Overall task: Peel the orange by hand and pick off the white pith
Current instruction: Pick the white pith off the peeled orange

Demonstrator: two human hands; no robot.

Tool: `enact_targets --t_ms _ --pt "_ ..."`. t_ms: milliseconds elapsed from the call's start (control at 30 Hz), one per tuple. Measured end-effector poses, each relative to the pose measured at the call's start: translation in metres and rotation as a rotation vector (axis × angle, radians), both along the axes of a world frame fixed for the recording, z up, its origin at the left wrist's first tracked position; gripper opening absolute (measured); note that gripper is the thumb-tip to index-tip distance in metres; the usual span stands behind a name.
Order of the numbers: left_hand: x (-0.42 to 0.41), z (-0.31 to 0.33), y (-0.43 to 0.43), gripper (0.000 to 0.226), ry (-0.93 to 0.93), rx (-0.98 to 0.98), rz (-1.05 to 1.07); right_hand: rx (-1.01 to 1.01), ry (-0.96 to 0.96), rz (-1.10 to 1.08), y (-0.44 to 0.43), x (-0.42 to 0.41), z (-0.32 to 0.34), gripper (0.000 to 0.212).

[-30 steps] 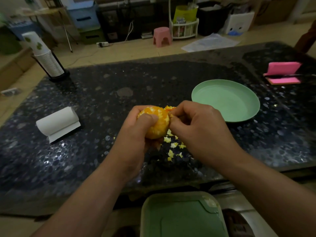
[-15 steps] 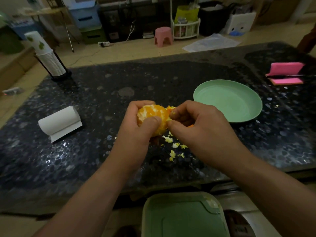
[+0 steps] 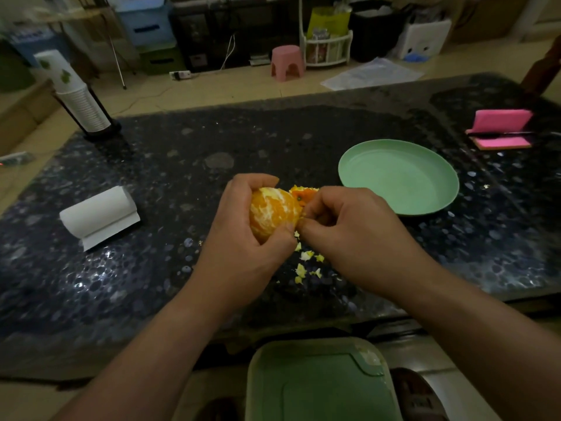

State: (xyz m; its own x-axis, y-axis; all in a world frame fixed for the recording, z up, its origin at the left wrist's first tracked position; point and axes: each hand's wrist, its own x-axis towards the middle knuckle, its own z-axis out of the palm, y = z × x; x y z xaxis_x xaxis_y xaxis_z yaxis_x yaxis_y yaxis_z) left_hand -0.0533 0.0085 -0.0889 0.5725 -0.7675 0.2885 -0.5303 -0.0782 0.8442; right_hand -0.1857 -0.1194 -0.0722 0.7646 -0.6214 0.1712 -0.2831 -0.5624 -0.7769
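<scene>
We see a green plate [image 3: 397, 177], a paper roll [image 3: 97, 214] well left of it, a pink notepad [image 3: 501, 127] right of it.

Two hands, left hand [image 3: 243, 241] and right hand [image 3: 361, 235], both curl on one orange [image 3: 271, 214]. Just below the fingers lie about seven pith scraps [image 3: 306, 255]. Beyond the fingertips are one peel piece [image 3: 303, 194] and one green plate [image 3: 397, 177]. Well left of them are one paper roll [image 3: 97, 215] and one cup stack [image 3: 80, 101].

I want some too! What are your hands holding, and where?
Left hand grips the orange around its sides; right hand pinches at its right edge.
</scene>
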Motion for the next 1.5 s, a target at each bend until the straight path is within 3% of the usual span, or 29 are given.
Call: enact_targets --t_ms 267,667,733,867,933,1067,1233,1333,1433,1500 --pt "0.002 -0.001 0.000 0.054 0.113 -0.004 -0.023 0.200 -0.078 0.079 -0.001 0.003 -0.002 0.019" --pt "0.004 -0.001 0.002 0.052 0.266 -0.043 -0.054 0.193 -0.131 0.087 -0.002 0.004 -0.007 0.020" --pt "0.004 -0.001 0.000 0.048 0.458 -0.088 -0.052 0.171 -0.119 0.061 -0.003 0.004 -0.009 0.020" --pt "0.001 0.011 -0.004 0.043 1.062 -0.175 -0.120 0.139 -0.109 0.010 -0.007 0.005 -0.014 0.019" --pt "0.002 0.015 -0.004 0.041 1.213 -0.161 -0.184 0.138 -0.140 0.004 -0.007 0.006 -0.015 0.014" --pt "0.009 0.010 -0.005 0.059 1.400 -0.152 -0.202 0.082 -0.167 -0.020 -0.009 0.010 -0.018 0.011" --pt "0.013 0.005 -0.005 0.052 1.473 -0.140 -0.118 0.020 -0.050 -0.030 -0.013 0.016 -0.026 0.019" --pt "0.016 0.001 -0.005 0.057 1.468 -0.113 -0.047 -0.037 0.155 -0.004 -0.017 0.021 -0.033 0.023" --pt "0.021 -0.006 -0.003 0.061 1.457 -0.084 0.017 -0.111 0.372 0.026 -0.022 0.027 -0.045 0.045" --pt "0.023 -0.010 -0.002 0.057 1.447 -0.069 0.013 -0.134 0.404 0.048 -0.024 0.028 -0.048 0.022"
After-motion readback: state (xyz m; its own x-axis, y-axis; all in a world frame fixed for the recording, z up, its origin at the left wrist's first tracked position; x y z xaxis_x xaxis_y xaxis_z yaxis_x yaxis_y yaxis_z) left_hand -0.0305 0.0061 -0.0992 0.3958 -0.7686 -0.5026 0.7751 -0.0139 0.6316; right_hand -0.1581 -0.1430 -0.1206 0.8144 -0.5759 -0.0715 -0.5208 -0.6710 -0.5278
